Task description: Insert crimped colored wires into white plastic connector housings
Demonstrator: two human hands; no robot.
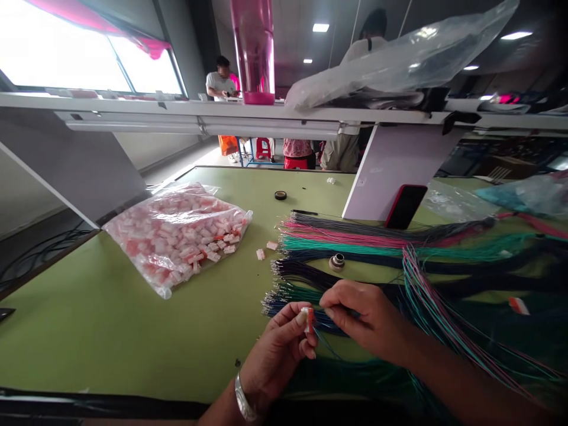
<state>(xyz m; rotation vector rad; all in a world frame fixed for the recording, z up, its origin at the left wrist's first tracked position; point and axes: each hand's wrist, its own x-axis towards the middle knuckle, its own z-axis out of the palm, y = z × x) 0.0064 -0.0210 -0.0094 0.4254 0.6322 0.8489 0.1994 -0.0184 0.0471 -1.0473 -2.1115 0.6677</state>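
Note:
Between the thumb and fingers of my left hand (284, 334) is a small white and orange connector housing (309, 319), with thin blue wires trailing down from it. Just right of it, my right hand (361, 310) is closed with thumb and index finger pinched together; whatever lies between those fingertips is too small to make out. Beneath and beyond both hands lie bundles of cut wires with metal-tipped ends, among them grey wires (346, 222), pink wires (337, 234), green wires (341, 246) and dark wires (306, 272). Two loose connector housings (261, 254) rest left of the wire ends.
A clear bag of connector housings (177, 231) lies on the green table (110, 331). Black tape (280, 194), a metal ring-like part (337, 261) and a phone (405, 206) leaning on a divider stand beyond. An overhead shelf (177, 107) carries a pink tumbler (252, 53). People are in the background.

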